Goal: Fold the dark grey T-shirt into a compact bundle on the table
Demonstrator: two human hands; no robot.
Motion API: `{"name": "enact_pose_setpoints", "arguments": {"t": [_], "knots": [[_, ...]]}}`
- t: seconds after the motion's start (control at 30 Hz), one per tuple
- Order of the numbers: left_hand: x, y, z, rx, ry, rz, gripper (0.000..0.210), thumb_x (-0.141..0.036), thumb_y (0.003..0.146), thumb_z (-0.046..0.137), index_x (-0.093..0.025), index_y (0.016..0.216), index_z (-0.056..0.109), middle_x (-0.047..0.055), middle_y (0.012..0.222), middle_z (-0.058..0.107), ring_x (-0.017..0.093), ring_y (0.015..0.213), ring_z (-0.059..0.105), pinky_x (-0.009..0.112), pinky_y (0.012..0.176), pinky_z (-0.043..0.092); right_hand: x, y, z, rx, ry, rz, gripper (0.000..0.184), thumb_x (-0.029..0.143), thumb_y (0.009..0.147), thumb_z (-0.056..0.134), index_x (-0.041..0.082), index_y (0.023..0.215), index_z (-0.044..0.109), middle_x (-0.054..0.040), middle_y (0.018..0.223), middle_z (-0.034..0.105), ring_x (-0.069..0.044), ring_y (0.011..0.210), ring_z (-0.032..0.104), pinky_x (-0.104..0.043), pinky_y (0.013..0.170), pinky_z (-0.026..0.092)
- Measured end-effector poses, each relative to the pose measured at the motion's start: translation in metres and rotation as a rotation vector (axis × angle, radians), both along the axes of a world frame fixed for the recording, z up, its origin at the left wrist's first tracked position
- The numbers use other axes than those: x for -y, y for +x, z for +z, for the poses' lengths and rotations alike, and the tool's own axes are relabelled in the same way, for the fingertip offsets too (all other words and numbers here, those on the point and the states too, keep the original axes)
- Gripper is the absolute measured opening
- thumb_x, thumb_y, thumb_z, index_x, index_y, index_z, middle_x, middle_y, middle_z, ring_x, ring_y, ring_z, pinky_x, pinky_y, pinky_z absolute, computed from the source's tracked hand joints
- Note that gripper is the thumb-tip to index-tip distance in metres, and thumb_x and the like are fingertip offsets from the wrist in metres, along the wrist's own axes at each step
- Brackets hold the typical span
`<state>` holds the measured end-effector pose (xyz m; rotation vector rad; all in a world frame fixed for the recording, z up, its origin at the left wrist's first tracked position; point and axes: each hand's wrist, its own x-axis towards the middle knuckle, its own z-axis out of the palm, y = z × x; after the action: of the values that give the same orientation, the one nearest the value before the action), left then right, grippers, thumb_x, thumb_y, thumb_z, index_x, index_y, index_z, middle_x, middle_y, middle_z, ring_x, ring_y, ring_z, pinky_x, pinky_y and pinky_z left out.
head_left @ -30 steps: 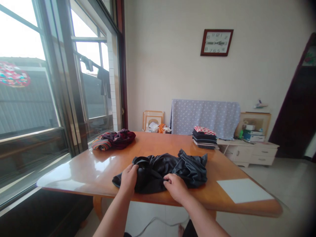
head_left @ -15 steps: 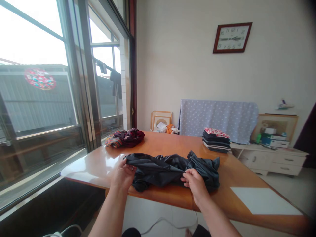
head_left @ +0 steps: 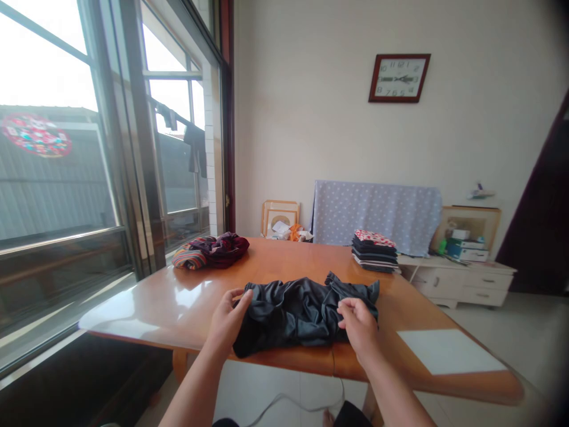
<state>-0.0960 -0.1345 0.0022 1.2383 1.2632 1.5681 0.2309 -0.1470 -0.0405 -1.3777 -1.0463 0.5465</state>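
A crumpled black garment (head_left: 288, 314) with a silky sheen lies across the table's near edge; its exact kind is hidden by the folds. At its left end is my left hand (head_left: 229, 320), thumb and fingers closed about the upper corner of the cloth. Toward the right end, my right hand (head_left: 360, 329) has its fingers curled in a pinch against the same fabric. The cloth between both hands is loosely wrinkled, with a bunched part standing up at the upper right.
On the wooden table (head_left: 284, 258) sit a striped and maroon cloth bundle (head_left: 211, 250) at back left and a folded clothes stack (head_left: 374, 252) at back right. A white sheet (head_left: 448, 351) lies at right. Windows line the left; a white cabinet (head_left: 462, 281) stands beyond.
The front layer stretched between my hands has dropped, and the garment now lies flatter and more wrinkled. My left hand has shifted slightly right. The view has turned a little to the right.
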Motion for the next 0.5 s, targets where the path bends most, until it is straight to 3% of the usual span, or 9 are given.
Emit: {"name": "enact_pose_setpoints", "arguments": {"t": [0.13, 0.23, 0.33, 0.43, 0.5], "knots": [[0.002, 0.005, -0.007, -0.386, -0.068, -0.046, 0.056, -0.037, 0.052, 0.089, -0.027, 0.104, 0.072, 0.007, 0.087, 0.074, 0.033, 0.090, 0.069, 0.033, 0.074, 0.046, -0.006, 0.029, -0.006, 0.177, -0.011, -0.200, 0.067, 0.051, 0.072, 0.066, 0.022, 0.131, 0.060, -0.0129, 0.120, 0.068, -0.026, 0.086, 0.068, -0.039, 0.079, 0.051], [0.000, 0.008, -0.013, -0.702, -0.090, -0.091, 0.031, -0.031, 0.050, 0.088, -0.028, 0.076, 0.071, 0.006, 0.072, 0.068, 0.033, 0.078, 0.066, 0.035, 0.071, 0.041, -0.005, 0.048, -0.011, 0.311, -0.087, -0.225, 0.080, 0.044, 0.066, 0.072, 0.022, 0.141, 0.054, -0.0143, 0.117, 0.069, -0.031, 0.097, 0.067, -0.040, 0.082, 0.048], [-0.007, 0.010, -0.016, -0.846, -0.027, -0.070, 0.017, -0.024, 0.057, 0.078, -0.027, 0.058, 0.061, 0.005, 0.064, 0.063, 0.030, 0.070, 0.062, 0.036, 0.070, 0.039, -0.001, 0.060, -0.018, 0.315, -0.176, -0.138, 0.058, 0.040, 0.063, 0.074, 0.023, 0.118, 0.070, -0.0076, 0.087, 0.073, -0.029, 0.083, 0.068, -0.037, 0.074, 0.046], [-0.019, 0.005, -0.012, -0.847, -0.013, 0.052, 0.009, -0.026, 0.064, 0.071, -0.027, 0.065, 0.062, 0.005, 0.069, 0.065, 0.030, 0.071, 0.062, 0.036, 0.071, 0.039, 0.003, 0.068, -0.022, 0.221, -0.179, -0.096, 0.024, 0.043, 0.068, 0.068, 0.023, 0.081, 0.072, -0.0004, 0.065, 0.066, -0.024, 0.071, 0.064, -0.031, 0.065, 0.045], [-0.027, -0.002, -0.007, -0.797, -0.051, 0.172, 0.008, -0.033, 0.070, 0.068, -0.028, 0.076, 0.065, 0.006, 0.073, 0.066, 0.031, 0.074, 0.062, 0.037, 0.071, 0.039, 0.005, 0.072, -0.021, 0.072, -0.117, -0.162, 0.025, 0.047, 0.072, 0.064, 0.023, 0.078, 0.068, 0.0017, 0.062, 0.064, -0.022, 0.067, 0.062, -0.029, 0.060, 0.044]]}}
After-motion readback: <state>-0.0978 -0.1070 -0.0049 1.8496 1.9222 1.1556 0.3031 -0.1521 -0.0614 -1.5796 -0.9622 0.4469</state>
